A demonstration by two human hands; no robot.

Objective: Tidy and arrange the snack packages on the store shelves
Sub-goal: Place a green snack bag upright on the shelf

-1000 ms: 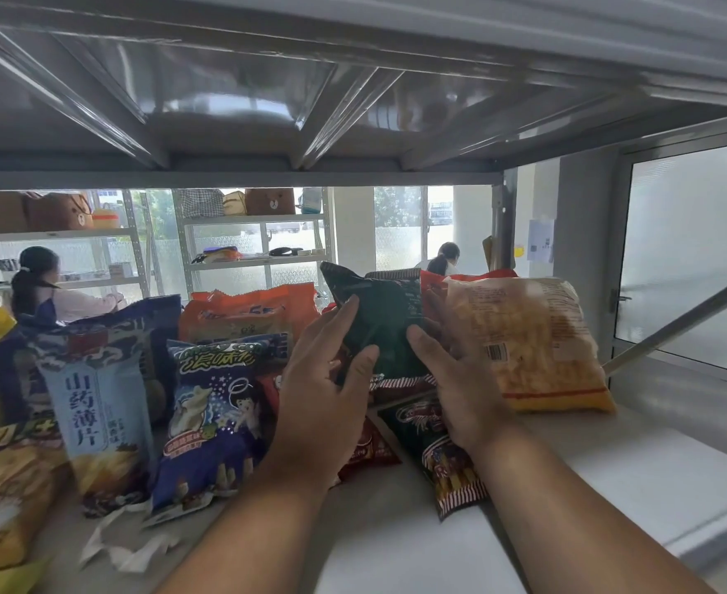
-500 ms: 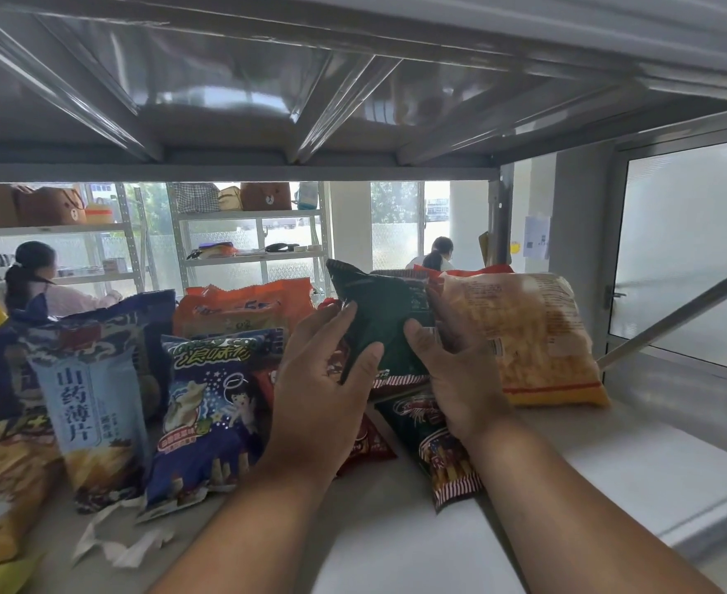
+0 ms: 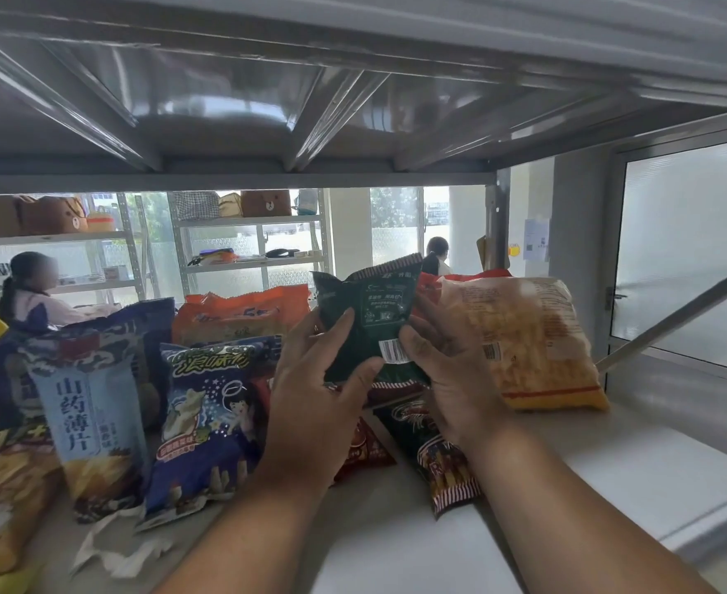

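A dark green snack bag (image 3: 370,310) stands upright in the middle of the white shelf (image 3: 636,469), back side with barcode facing me. My left hand (image 3: 314,400) grips its left edge and my right hand (image 3: 452,379) grips its lower right corner. Right of it leans a yellow-orange bag (image 3: 533,340). Under my hands lie a dark striped bag (image 3: 434,452) and a red bag (image 3: 366,448). To the left stand a blue cartoon bag (image 3: 207,418), a pale blue chip bag (image 3: 91,422) and an orange bag (image 3: 237,310).
The metal shelf above (image 3: 353,100) hangs low over the bags. A diagonal brace (image 3: 674,315) crosses at the right. Crumpled white paper (image 3: 113,550) lies at the front left. Two people are among other racks behind.
Both hands have lifted the dark green bag slightly and turned it more upright, so its back label and barcode now show. The other bags have stayed put.
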